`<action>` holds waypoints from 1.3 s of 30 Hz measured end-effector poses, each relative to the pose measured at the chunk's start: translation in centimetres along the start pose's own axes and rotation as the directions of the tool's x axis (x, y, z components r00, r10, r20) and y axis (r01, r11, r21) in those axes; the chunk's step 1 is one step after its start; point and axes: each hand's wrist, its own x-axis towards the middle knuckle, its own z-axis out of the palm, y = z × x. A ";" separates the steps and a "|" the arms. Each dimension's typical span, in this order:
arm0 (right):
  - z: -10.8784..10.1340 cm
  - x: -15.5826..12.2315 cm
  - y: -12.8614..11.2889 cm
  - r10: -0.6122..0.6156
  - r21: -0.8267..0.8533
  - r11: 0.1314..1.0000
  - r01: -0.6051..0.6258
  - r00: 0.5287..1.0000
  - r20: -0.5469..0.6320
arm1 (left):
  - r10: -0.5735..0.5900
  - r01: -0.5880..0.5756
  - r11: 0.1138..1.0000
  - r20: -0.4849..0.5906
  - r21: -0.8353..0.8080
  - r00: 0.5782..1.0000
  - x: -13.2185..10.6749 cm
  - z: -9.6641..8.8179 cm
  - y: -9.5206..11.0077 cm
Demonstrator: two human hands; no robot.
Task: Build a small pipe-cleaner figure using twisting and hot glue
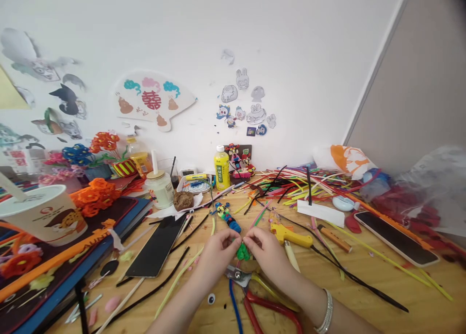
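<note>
My left hand (pixel 221 251) and my right hand (pixel 265 252) meet over the table, fingertips pinched close together. Between them is a small bent green pipe-cleaner piece (pixel 242 253), partly hidden by the fingers. Just beyond lies a little pipe-cleaner figure (pixel 226 217) in blue, yellow and green; whether it joins the green piece I cannot tell. Below the hands are scissors or pliers with red handles (pixel 271 305), partly covered by my right forearm. A blue pipe cleaner (pixel 235 307) runs beside them. To the right of my right hand rests a yellow glue gun (pixel 293 236).
A dark phone (pixel 155 251) lies left, another phone (pixel 396 237) right. Many coloured pipe cleaners (pixel 287 186) spread at the back near a yellow bottle (pixel 221 169). A paper cup (pixel 43 215) stands far left by orange flowers (pixel 96 198). A googly eye (pixel 211 299) sits in front.
</note>
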 end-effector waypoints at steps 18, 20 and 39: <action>-0.1 0.7 0.7 0.192 0.405 0.885 -0.229 0.973 0.131 | -0.018 0.025 0.979 0.038 -0.203 0.999 0.4 -0.1 -1.1; -0.4 0.7 0.5 0.225 0.431 0.862 -0.265 0.964 0.142 | -0.034 0.047 0.967 0.054 -0.249 0.998 0.3 -0.4 -0.7; -0.1 0.4 0.6 0.262 0.442 0.849 -0.290 0.957 0.124 | -0.137 0.163 0.948 0.112 -0.274 0.984 -0.5 -0.3 0.3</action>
